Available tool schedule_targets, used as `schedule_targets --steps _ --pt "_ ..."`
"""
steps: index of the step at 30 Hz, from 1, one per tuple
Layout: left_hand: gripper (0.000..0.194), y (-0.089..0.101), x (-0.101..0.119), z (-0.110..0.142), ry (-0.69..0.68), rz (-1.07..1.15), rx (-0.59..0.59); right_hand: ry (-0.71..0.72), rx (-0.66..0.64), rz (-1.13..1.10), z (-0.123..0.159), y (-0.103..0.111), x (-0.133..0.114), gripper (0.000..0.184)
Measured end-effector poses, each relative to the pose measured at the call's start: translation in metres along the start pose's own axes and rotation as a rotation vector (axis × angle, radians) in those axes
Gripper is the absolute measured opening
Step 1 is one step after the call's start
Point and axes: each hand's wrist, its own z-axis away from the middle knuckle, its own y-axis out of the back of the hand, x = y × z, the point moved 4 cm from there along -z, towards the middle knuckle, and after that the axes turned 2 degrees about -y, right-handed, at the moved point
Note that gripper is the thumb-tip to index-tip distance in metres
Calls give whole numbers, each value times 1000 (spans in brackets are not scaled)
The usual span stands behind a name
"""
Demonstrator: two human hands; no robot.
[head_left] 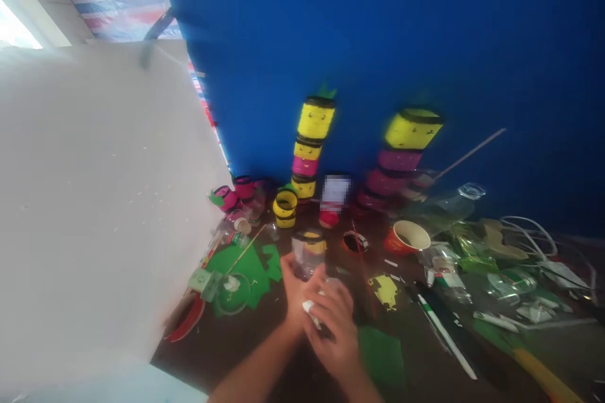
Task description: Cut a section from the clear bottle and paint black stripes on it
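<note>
Just beyond the left hand [297, 295], seen in the head view, is the clear cup [302, 253] – its long axis running up and away from the palm. That hand is the nearer one: thumb and finger are parted about the cup's near end and, blur allowing, seem to have hold of it. Close behind, the right hand [334, 321] is half curled, fingers bent around a white wad [309, 307]; whether it also touches the cup I cannot tell.

Past the cup stands the yellow pot [285, 221], well apart. Left of the hands, green paper [258, 274] comes near; right of them, bare table [362, 312] reaches to the yellow scrap [384, 291] – the wider room for moving. A green sheet [382, 352] lies beside the right wrist, and the table's edge slants down to the left.
</note>
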Motion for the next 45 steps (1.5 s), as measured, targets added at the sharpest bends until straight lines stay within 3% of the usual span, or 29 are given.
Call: schedule_targets --steps 5,8,14,24,33,45 --pt "48 1 18 0 -181 -86 72 -68 117 -14 -5 12 7 25" --pt "51 -4 23 5 -238 -82 47 -119 174 65 -15 20 10 28" --pt "65 -9 21 14 -307 -78 4 -96 111 253 -31 20 14 28" --pt "68 -8 22 18 -372 -124 45 -122 92 285 -20 16 18 42" --pt "68 -7 19 20 -376 -88 66 -128 145 335 -21 15 14 47" --pt "70 -9 22 23 -283 -57 45 -107 190 324 -27 19 7 51"
